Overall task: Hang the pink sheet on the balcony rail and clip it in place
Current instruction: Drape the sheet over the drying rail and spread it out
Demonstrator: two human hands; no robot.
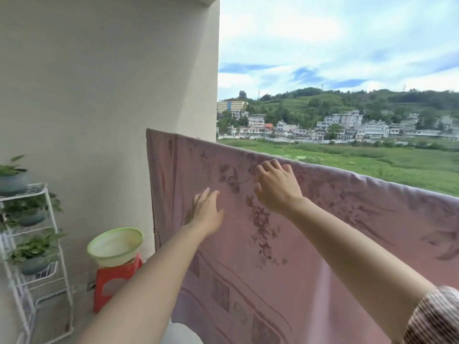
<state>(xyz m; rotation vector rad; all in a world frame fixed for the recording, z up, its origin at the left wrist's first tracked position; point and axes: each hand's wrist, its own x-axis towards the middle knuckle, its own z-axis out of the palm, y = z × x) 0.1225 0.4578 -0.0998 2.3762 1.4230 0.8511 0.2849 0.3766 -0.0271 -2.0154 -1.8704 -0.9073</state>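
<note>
The pink sheet [335,244], printed with dark flowers, hangs draped over the balcony rail from the wall on the left to the frame's right edge. The rail itself is hidden under the cloth. My left hand [207,213] lies flat against the sheet's face, fingers apart, well below the top fold. My right hand [277,187] is higher, fingers spread, with the fingertips at the top fold. Neither hand holds anything. No clip is in view.
A green plastic basin [115,245] sits on a red stool [113,279] by the wall at lower left. A white wire rack [37,247] with potted plants stands at the far left. Beyond the rail are fields, houses and hills.
</note>
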